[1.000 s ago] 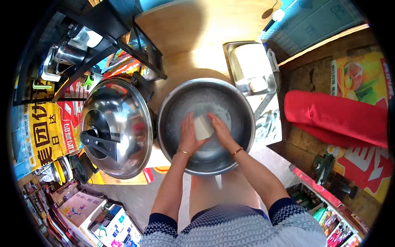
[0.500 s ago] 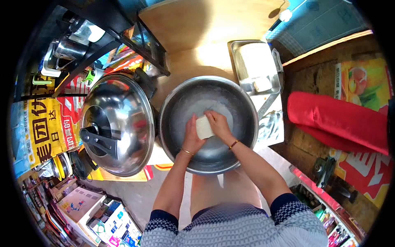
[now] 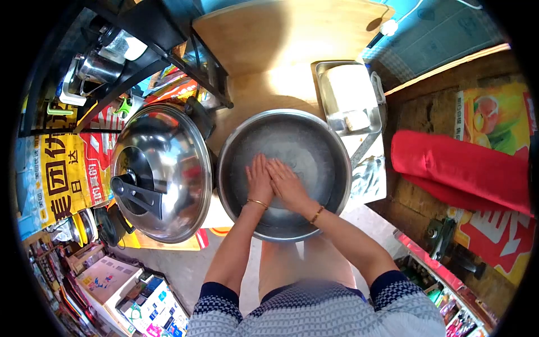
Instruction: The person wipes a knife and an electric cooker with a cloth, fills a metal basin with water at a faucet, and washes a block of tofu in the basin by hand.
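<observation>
A large steel bowl [image 3: 328, 163] stands at the table's front edge, its inside dusted whitish. Over the bowl my left hand [image 3: 260, 178] is laid flat, back up, with its fingers stretched forward. My right hand [image 3: 287, 182] lies slantwise against it, fingers also extended and partly over the left one. The pale block seen between the hands earlier is hidden now; whether it is under the palms cannot be made out. A metal tray [image 3: 377, 121] with a long white block [image 3: 343, 87] and a smaller pale piece [image 3: 357, 120] is behind the bowl to the right.
A big domed steel lid [image 3: 174, 180] with a black handle is close to the bowl's left. Behind it rises a black rack [image 3: 205, 78]. A wooden board [image 3: 236, 33] leans at the back. Red cloth [image 3: 449, 165] lies to the right.
Both hands have turned from gripping the pale block at its sides to lying palms down, close together. The block has gone out of sight.
</observation>
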`<state>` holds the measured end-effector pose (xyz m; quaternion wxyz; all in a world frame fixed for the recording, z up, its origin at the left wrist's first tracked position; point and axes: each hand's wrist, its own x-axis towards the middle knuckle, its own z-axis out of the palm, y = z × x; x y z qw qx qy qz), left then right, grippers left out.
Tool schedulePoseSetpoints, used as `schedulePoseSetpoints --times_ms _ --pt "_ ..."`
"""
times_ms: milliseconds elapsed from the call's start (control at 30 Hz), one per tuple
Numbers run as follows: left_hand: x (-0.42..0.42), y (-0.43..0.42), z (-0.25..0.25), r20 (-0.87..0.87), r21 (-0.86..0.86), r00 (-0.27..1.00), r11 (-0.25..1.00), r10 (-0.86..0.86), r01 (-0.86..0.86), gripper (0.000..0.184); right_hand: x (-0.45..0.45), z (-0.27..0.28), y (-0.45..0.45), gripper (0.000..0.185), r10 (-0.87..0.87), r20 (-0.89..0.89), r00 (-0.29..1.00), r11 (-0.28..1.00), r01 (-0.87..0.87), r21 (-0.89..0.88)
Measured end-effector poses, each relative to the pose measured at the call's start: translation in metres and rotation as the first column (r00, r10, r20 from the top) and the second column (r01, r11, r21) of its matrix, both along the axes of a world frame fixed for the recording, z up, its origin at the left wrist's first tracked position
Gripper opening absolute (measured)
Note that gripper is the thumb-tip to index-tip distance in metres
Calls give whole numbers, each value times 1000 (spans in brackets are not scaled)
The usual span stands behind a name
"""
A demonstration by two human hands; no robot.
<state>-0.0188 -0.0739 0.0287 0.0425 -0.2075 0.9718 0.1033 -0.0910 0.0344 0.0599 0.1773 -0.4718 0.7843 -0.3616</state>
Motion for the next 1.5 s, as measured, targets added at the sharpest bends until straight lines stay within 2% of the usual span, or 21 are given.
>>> schedulePoseSetpoints --times_ms 100,300,367,400,433,467,600,667,733,800,900,933,967,1000,1033,1100,1200,1300,1333,1367,1500 --pt "-3 -4 16 -21 203 1000 979 8 -4 73 -17 16 -27 45 61 -147 987 986 -37 161" --pt "-6 0 23 2 250 999 967 52 -51 86 -26 18 -16 42 -20 47 999 990 13 144" --pt "-12 0 46 59 290 996 953 69 -83 88 -28 -5 4 38 -448 56 892 892 443 91" --pt "-13 0 55 129 322 989 940 77 -115 89 -26 -25 9 38 -444 59 894 894 438 95" --pt "-11 2 57 140 324 987 938 80 -122 89 -22 -50 13 38 -544 524 655 804 585 104" --pt "-12 2 58 179 354 977 919 112 -170 90 -18 -62 16 37 -473 848 238 695 693 194" --pt "-19 -16 32 236 550 948 775 213 -311 88 -21 -35 19 42 -343 871 351 839 532 116" --pt "-15 -30 8 207 660 950 682 236 -313 86 -20 -9 16 39 -327 629 705 925 375 60" --pt "-20 -41 12 173 755 949 583 265 -301 84 -26 8 12 38 -310 642 701 934 350 70" --pt "-15 -45 20 372 865 834 174 407 -470 79 -26 10 10 38 -294 662 689 944 316 90" --pt "-10 -45 43 350 919 813 -4 465 -393 77 -30 -4 8 34 -376 764 524 923 285 258" --pt "-4 -44 26 347 920 815 0 464 -392 77 -34 -10 13 33 -426 422 800 904 395 165" --pt "4 -39 -2 187 918 850 222 493 -330 77 -35 -17 17 32 -449 -12 893 893 449 35" --pt "14 -34 -19 24 863 873 431 487 -264 78 -34 -26 18 32 -445 -13 896 895 445 37" --pt "15 -25 2 24 864 870 428 492 -266 78 -33 -38 18 29 -598 114 793 800 599 27" --pt "20 -5 41 -262 561 925 823 274 -85 89 -27 -67 21 26 -719 241 652 680 732 46" --pt "29 -2 36 -223 538 944 838 244 -90 100 -25 -76 24 26 -401 748 529 843 533 74" --pt "34 -8 13 -130 600 947 784 293 -160 97 -4 -12 10 32 -345 778 525 878 473 71" --pt "28 -7 22 -133 604 948 782 290 -154 97 4 -3 7 36 -262 463 847 954 300 -9" --pt "24 -6 32 -140 539 961 833 239 -128 94 11 3 5 41 -100 63 993 995 101 -5" --pt "3 -1 79 -7 317 998 946 70 -64 89 23 1 2 46 -232 32 972 969 229 91"
